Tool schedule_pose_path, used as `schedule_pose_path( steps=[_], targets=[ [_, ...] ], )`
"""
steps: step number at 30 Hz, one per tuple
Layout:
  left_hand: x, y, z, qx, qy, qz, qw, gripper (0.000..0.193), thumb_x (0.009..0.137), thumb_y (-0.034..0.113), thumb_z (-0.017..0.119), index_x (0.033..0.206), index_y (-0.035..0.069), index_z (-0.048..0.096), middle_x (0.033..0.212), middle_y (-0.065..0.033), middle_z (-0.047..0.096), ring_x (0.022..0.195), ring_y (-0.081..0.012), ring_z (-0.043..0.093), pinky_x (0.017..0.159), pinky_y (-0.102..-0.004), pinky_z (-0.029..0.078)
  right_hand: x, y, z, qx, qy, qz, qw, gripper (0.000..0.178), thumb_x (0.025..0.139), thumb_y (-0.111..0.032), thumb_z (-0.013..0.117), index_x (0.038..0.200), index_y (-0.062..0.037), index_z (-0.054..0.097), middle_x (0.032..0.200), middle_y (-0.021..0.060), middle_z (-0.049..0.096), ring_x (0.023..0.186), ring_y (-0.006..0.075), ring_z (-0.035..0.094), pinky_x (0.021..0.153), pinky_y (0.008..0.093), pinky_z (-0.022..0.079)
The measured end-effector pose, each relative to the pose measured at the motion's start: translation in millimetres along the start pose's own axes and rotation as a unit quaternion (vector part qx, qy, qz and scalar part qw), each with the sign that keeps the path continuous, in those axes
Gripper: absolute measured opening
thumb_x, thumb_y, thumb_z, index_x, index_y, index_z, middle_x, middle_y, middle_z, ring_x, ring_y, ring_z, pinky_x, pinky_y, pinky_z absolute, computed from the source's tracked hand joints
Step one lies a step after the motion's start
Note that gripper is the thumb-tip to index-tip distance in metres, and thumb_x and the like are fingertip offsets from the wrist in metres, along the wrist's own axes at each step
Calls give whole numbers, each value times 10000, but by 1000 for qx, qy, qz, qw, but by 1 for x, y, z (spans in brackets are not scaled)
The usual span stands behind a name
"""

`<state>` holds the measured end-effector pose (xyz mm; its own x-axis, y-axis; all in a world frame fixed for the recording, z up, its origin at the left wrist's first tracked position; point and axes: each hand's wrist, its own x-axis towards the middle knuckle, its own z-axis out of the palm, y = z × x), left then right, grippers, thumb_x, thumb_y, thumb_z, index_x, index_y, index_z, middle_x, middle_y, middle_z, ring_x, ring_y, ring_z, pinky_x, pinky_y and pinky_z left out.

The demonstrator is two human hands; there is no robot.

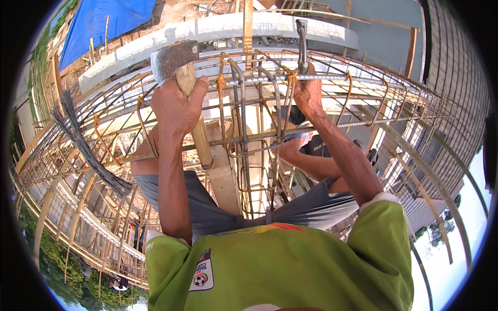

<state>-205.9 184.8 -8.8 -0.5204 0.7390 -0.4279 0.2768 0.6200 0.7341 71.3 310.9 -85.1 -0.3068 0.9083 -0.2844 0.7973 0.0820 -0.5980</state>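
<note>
Left hand (175,106) clamped round the wooden handle of a hatchet (176,58), just under the head; blade side points left, handle runs down through the cage toward the knees. Right hand (308,93) is closed on a slim grey metal tool (302,46), end up. Hands well apart, left and right of the middle stirrups. Both sit at the far top bars of the rebar cage (259,137), which spans the whole view in front of the person.

Obstructions: plenty. Stirrups (277,98) stand close-set between the two hands, with long bars crossing under both wrists. Orange ties (221,82) at the top corners, one right by the right hand. Bundle of dark wire (92,150) draped over the cage on the left, clear of the left hand. Wooden board (224,181) runs below the cage, near the hatchet handle's lower end.

Around: pale concrete beam (218,32) beyond the cage, upright timber (248,28) crossing it, blue tarp (106,26) far left, slanting poles (433,176) at right, grey wall (386,36) beyond the right hand.
</note>
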Motion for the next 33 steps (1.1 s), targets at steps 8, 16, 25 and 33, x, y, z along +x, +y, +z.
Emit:
schedule_pose_path(
  steps=[8, 16, 25, 33],
  targets=[
    [4, 13, -2, 95, 2, 9, 995, 380, 836, 370, 645, 884, -5, 676, 716, -192, 666, 688, -355, 681, 636, -428, 515, 48, 0, -8, -57, -340, 249, 905, 253, 920, -161, 543, 849, 80, 568, 685, 233, 643, 572, 295, 668, 508, 384, 533],
    [10, 14, 6, 157, -19, -16, 987, 422, 803, 446, 635, 896, 42, 714, 752, -233, 681, 761, -429, 676, 719, -513, 516, 8, 47, 50, -205, -212, -2, 956, 310, 923, -256, 573, 1051, 26, 590, 830, 166, 655, 829, 253, 679, 704, 413, 538],
    [7, 26, -7, 237, -56, -29, 970, 432, 836, 450, 611, 851, 25, 687, 803, -214, 693, 805, -400, 677, 769, -464, 505, 36, -14, 16, -57, -214, 103, 970, 244, 964, -198, 505, 1065, 18, 560, 921, 192, 664, 623, 268, 640, 536, 353, 537],
    [15, 10, 0, 202, -47, 0, 978, 403, 833, 432, 604, 804, 36, 674, 758, -181, 689, 775, -356, 684, 749, -456, 499, 30, 18, 20, -170, -424, 94, 884, 221, 880, -71, 515, 990, 78, 636, 718, 228, 683, 582, 226, 698, 494, 374, 568]
  ],
)
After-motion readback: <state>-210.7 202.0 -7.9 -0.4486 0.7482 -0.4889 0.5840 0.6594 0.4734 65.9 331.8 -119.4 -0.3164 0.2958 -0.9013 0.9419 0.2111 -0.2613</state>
